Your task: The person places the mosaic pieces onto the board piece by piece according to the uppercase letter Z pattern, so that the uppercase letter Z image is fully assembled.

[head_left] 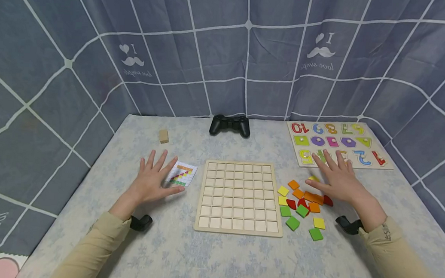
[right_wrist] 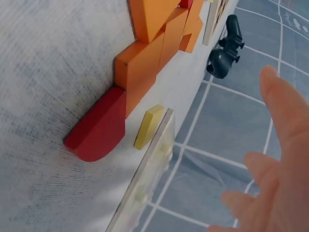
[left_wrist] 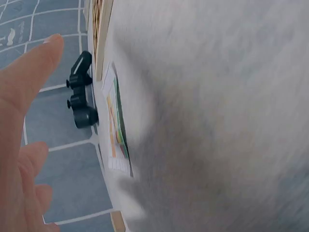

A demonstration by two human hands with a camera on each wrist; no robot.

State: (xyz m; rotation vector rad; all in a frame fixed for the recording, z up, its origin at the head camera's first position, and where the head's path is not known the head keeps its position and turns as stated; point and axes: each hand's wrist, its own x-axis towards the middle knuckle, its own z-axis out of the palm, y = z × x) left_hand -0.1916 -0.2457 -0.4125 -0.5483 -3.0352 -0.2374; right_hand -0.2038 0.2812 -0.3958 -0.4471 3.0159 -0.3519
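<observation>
In the head view my left hand is spread with straight fingers beside a pattern card showing orange, yellow, red and green squares; it holds nothing. My right hand, fingers also spread, hovers between a pile of coloured tiles and a number puzzle board, holding nothing. Among the tiles are a green square, a yellow square, an orange square and a red rounded piece. A wooden grid board lies between both hands, its squares bare. The right wrist view shows orange tiles close up.
A black game controller lies at the table's back edge. A small wooden block sits at the back left. Blue checked curtains surround the patterned tabletop at the back and sides.
</observation>
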